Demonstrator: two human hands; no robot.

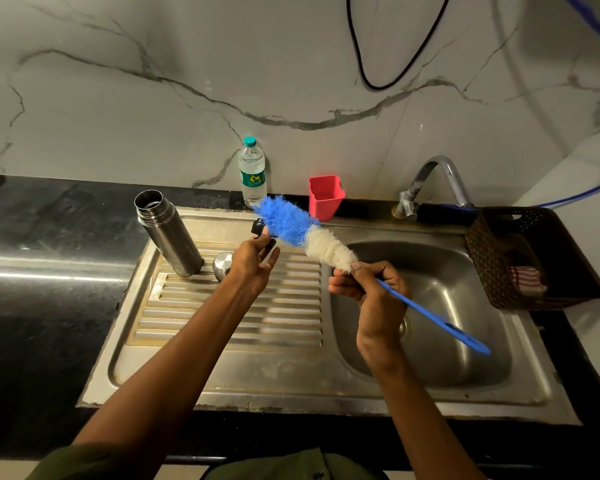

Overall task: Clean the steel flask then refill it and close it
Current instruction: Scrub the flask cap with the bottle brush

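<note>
The open steel flask (168, 233) stands upright on the ribbed drainboard (229, 306), left of the basin. Its round steel cap (222, 265) lies beside its base. My left hand (253, 261) holds a small black stopper (258, 228) pinched in its fingertips, over the drainboard. My right hand (371, 289) grips the blue handle of a bottle brush (302, 230) just below the bristles. The blue and white bristle head points up and left, touching the black stopper. A plastic water bottle (253, 173) with a green cap stands at the wall.
A red plastic cup (324, 197) stands behind the sink. The steel basin (426, 327) lies under my right hand, with the tap (437, 178) behind it. A dark woven basket (530, 258) holding a cloth sits at the right. Black countertop (42, 258) stretches left.
</note>
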